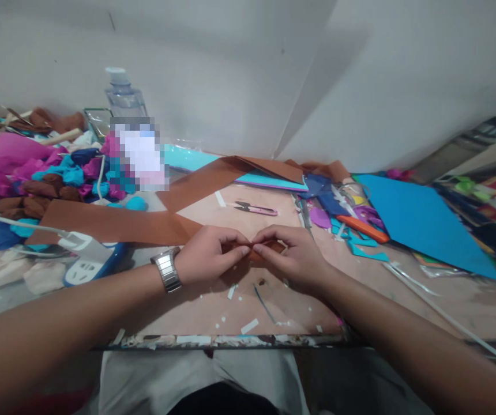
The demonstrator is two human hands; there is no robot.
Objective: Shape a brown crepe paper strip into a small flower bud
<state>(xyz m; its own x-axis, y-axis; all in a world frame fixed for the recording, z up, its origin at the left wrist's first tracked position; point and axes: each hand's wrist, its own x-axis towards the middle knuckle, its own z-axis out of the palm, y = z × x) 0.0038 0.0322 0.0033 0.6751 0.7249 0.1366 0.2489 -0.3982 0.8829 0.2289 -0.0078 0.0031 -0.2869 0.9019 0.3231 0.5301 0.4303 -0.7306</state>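
Both hands meet over the middle of the work board and pinch the end of a long brown strip (113, 222), paper or fabric. My left hand (207, 253), with a metal watch (168, 270) on its wrist, presses the strip between thumb and fingers. Close against it, my right hand (295, 256) pinches the same strip, which looks gathered or folded there. From the hands the strip runs left, and another brown length (207, 181) slants away behind it. Just beyond my fingers lie small pink-handled thread snips (256, 208). My palms hide part of the gathered end.
A heap of pink, blue and brown crumpled pieces (14, 167) fills the left, near a power strip (90, 268) and a clear bottle (124, 98). An orange cutter (364, 229), a blue sheet (425, 219) and a thin white stick (447, 314) lie right. Paper scraps dot the board (291, 314).
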